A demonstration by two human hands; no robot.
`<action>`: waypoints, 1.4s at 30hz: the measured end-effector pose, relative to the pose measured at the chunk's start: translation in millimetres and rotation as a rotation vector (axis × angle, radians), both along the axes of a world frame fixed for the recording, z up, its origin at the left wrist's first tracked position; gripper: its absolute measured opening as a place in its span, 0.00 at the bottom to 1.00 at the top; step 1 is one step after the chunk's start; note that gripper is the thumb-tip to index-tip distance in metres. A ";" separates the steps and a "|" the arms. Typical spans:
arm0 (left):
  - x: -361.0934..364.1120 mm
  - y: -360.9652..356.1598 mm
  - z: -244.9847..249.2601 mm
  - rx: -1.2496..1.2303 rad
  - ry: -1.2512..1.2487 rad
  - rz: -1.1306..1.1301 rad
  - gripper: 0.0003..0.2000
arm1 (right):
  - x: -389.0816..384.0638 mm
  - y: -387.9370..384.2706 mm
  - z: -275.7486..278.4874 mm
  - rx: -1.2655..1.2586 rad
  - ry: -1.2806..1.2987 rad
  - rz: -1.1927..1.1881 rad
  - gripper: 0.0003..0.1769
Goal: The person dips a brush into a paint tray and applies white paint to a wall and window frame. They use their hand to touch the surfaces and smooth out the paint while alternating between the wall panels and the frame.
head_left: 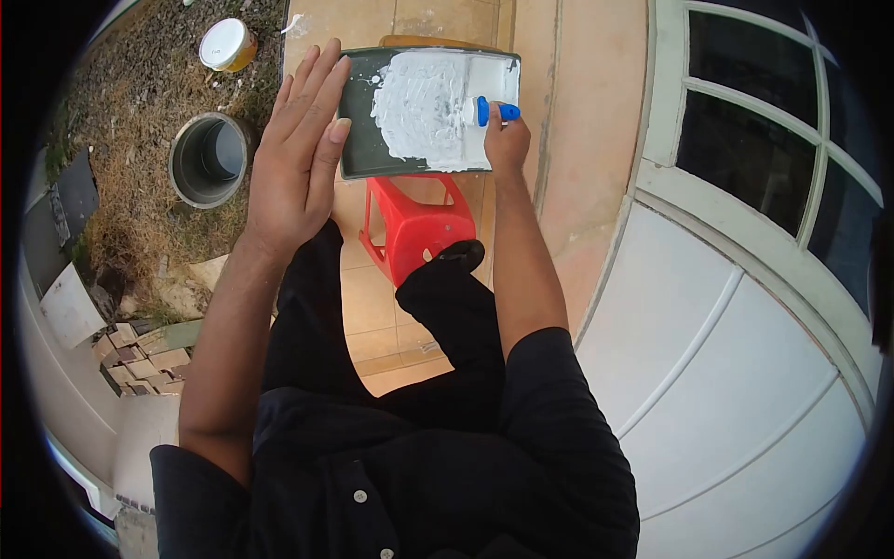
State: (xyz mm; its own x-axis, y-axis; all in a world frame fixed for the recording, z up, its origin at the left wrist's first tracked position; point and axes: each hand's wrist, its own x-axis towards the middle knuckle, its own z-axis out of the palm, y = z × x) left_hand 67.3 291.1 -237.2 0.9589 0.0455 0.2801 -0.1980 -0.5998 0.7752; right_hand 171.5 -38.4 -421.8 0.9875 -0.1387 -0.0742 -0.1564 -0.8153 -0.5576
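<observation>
A dark green tray [358, 140] is before me, with thick white paint [419, 107] spread over its middle and right part. My right hand [507, 144] is closed round a blue-handled paintbrush [498, 112] at the tray's right side. The brush's white head rests in the paint. Along the tray's left edge my left hand [300, 154] lies flat, fingers stretched out and pointing away from me, with nothing in its grasp. Below the tray's near edge shows a red plastic stool [424, 233].
On the ground at left stand a lidded bucket [226, 45] and a round grey pipe-like container [209, 160]. Broken tile pieces [144, 361] lie nearer to me. A white wall [708, 373] and a paned window [754, 121] border the tiled floor [372, 321] on the right.
</observation>
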 end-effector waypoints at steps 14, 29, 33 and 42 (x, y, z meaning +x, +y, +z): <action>-11.9 17.2 -2.8 0.000 0.054 0.055 0.24 | -20.7 -43.3 -8.7 0.341 0.070 -0.167 0.21; -13.3 59.5 42.4 0.009 0.044 0.087 0.24 | -142.7 13.7 3.7 2.071 0.364 -0.886 0.26; -7.3 67.0 54.8 0.024 0.029 0.080 0.24 | -146.1 55.1 23.4 2.335 0.353 -0.959 0.16; 4.6 50.1 93.2 -0.042 -0.008 -0.041 0.23 | -130.3 70.3 146.3 2.625 0.194 -0.490 0.14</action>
